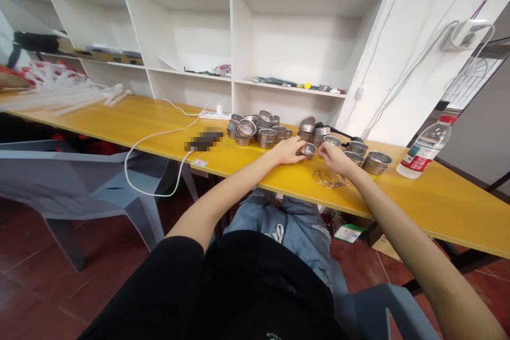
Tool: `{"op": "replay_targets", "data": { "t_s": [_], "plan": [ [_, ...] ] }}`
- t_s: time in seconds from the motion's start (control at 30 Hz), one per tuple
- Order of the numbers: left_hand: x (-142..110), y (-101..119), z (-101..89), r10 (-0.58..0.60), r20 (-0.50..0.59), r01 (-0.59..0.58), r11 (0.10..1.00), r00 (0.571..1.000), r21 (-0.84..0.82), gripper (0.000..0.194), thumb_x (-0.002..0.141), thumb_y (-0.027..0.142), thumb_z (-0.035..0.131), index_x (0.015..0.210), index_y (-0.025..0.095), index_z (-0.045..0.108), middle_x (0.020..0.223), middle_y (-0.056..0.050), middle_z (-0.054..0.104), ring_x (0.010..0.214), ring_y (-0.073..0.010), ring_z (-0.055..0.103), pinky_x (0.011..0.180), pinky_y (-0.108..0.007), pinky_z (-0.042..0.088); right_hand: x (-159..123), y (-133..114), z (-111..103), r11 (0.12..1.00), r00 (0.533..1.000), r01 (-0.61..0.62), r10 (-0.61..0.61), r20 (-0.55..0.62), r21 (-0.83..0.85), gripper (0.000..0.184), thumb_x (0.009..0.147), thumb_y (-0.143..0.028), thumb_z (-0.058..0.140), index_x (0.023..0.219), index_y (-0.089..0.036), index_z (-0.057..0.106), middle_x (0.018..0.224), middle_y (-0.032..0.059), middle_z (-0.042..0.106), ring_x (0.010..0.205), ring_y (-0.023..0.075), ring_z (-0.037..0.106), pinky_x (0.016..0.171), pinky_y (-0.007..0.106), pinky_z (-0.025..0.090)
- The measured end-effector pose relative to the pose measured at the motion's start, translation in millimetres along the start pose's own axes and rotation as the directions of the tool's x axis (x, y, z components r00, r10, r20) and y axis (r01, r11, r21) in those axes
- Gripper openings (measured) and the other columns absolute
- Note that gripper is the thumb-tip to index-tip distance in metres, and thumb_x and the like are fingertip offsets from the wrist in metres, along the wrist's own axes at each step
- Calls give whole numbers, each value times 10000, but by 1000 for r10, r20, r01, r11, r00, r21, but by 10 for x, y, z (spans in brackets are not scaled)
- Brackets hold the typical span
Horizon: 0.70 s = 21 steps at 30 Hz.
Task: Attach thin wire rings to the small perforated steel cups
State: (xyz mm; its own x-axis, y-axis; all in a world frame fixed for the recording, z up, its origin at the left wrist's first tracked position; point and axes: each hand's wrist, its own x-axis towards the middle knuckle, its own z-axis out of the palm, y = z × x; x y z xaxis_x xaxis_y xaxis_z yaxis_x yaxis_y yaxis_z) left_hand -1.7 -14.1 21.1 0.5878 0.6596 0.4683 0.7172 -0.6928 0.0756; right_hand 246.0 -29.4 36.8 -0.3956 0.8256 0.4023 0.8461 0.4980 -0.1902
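Note:
My left hand (pixel 288 151) is closed around the side of a small perforated metal strainer cup (pixel 308 149), its open top facing up. Just to the right, my right hand (pixel 333 159) has its fingers pinched together near the cup's rim. Whatever those fingertips hold is too small to make out. Below my right hand lies a loose bundle of thin wire rings (pixel 329 179). More strainer cups (pixel 267 138) stand stacked behind my left hand, and others (pixel 377 162) stand to the right of my right hand.
A plastic bottle (pixel 426 147) with a red cap stands at the right of the yellow table (pixel 450 204). On the left are a blurred dark object (pixel 204 140), a white cable (pixel 126 162) and white strips (pixel 67 87). White shelves (pixel 191 26) rise behind; a grey chair (pixel 79 183) stands left.

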Motion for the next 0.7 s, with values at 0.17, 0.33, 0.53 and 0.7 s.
{"op": "replay_targets", "data": {
  "t_s": [0.17,0.33,0.53,0.7],
  "plan": [
    [2,5,-1,1,11,-1,1000,1000,-1,347,1028,528,686,1174,215,663,1353,-137,674,1239,-318,698,1047,-433,594,-20,-10,-35,998,1000,21,-21,17,53,146,946,-159,601,999,-176,737,904,101,781,845,254,700,839,355,555],
    [9,-1,12,-3,8,3,1000,1000,1,350,1028,539,683,1171,220,662,1351,-135,678,1235,-312,698,1028,-421,598,-11,-16,-51,999,997,45,-47,57,31,165,919,-187,676,931,-191,841,995,102,846,927,280,758,924,383,592],
    [10,0,8,-5,12,5,1000,1000,-3,351,1021,543,692,1157,221,662,1345,-138,679,1232,-317,697,1026,-422,595,-25,-33,-76,996,999,-2,-2,41,85,186,914,-216,694,880,-194,876,954,92,859,879,281,769,901,394,620],
    [11,0,2,2,13,-2,1000,1000,-9,355,1030,538,681,1173,214,660,1338,-133,676,1210,-309,705,1015,-415,588,-28,-17,-93,965,995,-53,72,-65,258,185,920,-334,762,928,-198,887,988,97,864,926,304,787,908,416,640]
  ]
}}
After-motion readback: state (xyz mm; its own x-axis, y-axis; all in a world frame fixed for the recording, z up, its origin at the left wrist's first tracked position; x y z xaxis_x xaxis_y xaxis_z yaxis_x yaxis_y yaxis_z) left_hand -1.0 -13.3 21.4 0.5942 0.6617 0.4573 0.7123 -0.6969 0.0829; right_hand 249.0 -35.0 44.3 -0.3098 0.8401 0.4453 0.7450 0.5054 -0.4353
